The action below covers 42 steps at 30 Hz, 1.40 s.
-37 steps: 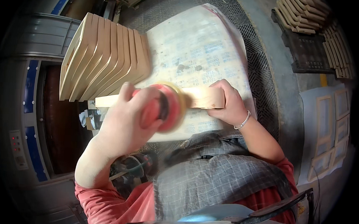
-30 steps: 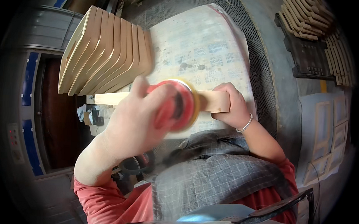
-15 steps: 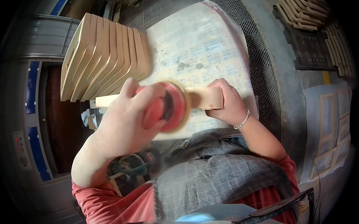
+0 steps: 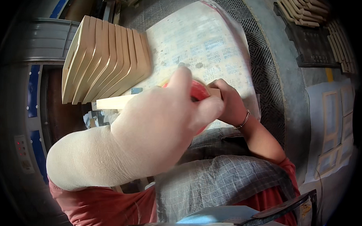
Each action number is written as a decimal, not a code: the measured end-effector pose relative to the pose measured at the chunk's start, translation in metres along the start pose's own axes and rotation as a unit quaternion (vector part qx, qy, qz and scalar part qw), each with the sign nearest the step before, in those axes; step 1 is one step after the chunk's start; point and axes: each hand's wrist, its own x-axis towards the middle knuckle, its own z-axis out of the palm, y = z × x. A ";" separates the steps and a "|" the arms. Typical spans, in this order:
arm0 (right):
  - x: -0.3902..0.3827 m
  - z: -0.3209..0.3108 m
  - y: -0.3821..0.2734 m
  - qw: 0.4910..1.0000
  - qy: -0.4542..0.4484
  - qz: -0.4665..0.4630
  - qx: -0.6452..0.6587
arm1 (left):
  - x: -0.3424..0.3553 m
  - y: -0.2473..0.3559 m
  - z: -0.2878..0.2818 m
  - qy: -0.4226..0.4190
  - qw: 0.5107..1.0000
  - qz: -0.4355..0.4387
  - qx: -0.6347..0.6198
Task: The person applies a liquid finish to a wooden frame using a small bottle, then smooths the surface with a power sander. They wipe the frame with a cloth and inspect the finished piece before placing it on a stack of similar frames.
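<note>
– What is at the left?
– There is a row of curved wooden frames [image 4: 107, 62], and just beside it the end of a pale wooden piece [image 4: 113, 102], over the table [image 4: 179, 37].
– And the hands?
– The left hand [image 4: 161, 116] grips a red round tool [image 4: 199, 91], partly hidden. Further right, the right hand [image 4: 231, 102] is closed around the piece's other end.

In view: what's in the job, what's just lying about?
Job:
left hand holding red sander, mostly hidden
right hand holding pale wooden piece
sheet-covered table
probably curved wooden frames, stacked

Lying about, apparently:
black pallet
rectangular wooden frames, right
stacked wooden parts, upper right
</note>
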 end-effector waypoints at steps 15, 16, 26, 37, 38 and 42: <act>-0.009 0.000 0.011 0.996 0.023 -0.077 0.031 | -0.093 -0.076 0.094 0.171 0.930 -0.256 -0.200; -0.007 0.000 0.010 0.997 0.026 -0.072 0.031 | -0.096 -0.076 0.093 0.172 0.928 -0.264 -0.200; 0.001 -0.007 -0.013 0.958 0.094 -0.271 -0.013 | -0.124 -0.029 0.142 0.341 0.904 -0.136 -0.217; -0.003 0.000 -0.014 0.956 0.129 -0.263 0.008 | -0.141 -0.012 0.169 0.350 0.889 -0.139 -0.261; -0.002 0.001 -0.015 0.958 0.136 -0.252 0.026 | -0.141 -0.012 0.171 0.352 0.886 -0.142 -0.266; -0.008 -0.007 -0.016 0.973 0.105 -0.179 0.100 | -0.144 -0.008 0.179 0.341 0.883 -0.169 -0.273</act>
